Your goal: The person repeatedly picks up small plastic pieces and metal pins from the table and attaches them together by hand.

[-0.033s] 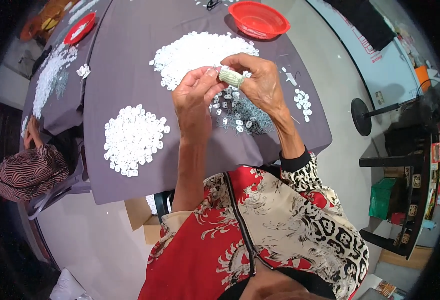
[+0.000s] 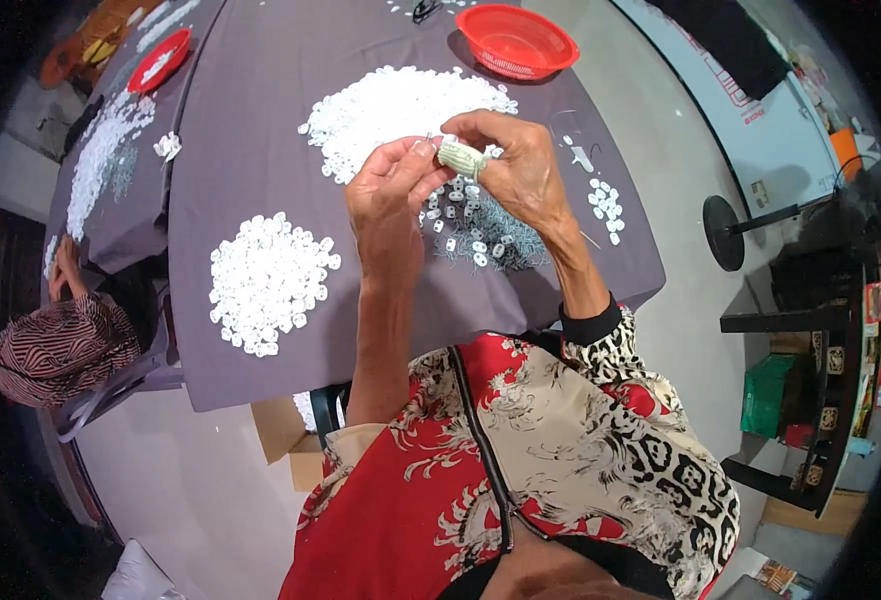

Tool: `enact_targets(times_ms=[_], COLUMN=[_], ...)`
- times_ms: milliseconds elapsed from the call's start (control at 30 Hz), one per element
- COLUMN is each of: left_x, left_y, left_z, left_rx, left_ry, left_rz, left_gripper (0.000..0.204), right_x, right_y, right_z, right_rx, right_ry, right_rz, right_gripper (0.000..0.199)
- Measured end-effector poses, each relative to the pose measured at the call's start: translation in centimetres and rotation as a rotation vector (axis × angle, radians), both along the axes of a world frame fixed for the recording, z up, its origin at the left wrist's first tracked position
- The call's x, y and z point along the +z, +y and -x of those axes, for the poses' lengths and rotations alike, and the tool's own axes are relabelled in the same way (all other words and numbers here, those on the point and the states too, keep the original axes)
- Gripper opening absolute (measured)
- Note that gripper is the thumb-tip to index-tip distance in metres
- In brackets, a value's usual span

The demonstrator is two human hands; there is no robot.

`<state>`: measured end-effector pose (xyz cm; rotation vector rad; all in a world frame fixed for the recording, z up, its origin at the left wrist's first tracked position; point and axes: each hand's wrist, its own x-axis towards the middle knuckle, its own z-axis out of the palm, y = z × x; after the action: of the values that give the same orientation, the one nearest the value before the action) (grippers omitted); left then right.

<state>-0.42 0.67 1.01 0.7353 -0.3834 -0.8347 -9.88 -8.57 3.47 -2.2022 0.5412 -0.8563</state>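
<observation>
Working at a grey table [image 2: 261, 120], both hands raised just above it. Right hand [image 2: 521, 170] pinching a small pale-green roll [image 2: 461, 156] between thumb and fingers, holding it over the near middle of the table. Left hand [image 2: 386, 205] meeting it from the left, fingertips closing on the roll's end; a thin wire-like tip showing there, too small to make out. Lying directly below, a tangle of grey wire bits [image 2: 491, 235] mixed with white pieces. Spreading beyond the hands, a large white heap [image 2: 391, 105]; sitting well left, a rounder white pile [image 2: 271, 280]. Standing at the far edge, a red basket [image 2: 517, 42].
</observation>
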Motion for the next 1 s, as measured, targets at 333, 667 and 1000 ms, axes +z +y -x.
enact_targets(times_ms=[333, 667, 1000], left_x=[-0.3, -0.5, 0.2], left_y=[-0.4, -0.4, 0.1], left_z=[0.2, 0.2, 0.3], left_rx=[0.01, 0.04, 0.13], left_ry=[-0.013, -0.037, -0.152], left_rz=[-0.015, -0.065, -0.082], left_gripper=[0.02, 0.017, 0.015], right_x=[-0.9, -0.6, 1.1], right_y=[-1.1, -1.3, -0.3], right_z=[0.2, -0.4, -1.2], right_rx=[0.107, 0.168, 0.183], right_ry=[-0.059, -0.35, -0.275], right_rz=[-0.152, -0.783, -0.563], right_gripper=[0.023, 0.02, 0.018])
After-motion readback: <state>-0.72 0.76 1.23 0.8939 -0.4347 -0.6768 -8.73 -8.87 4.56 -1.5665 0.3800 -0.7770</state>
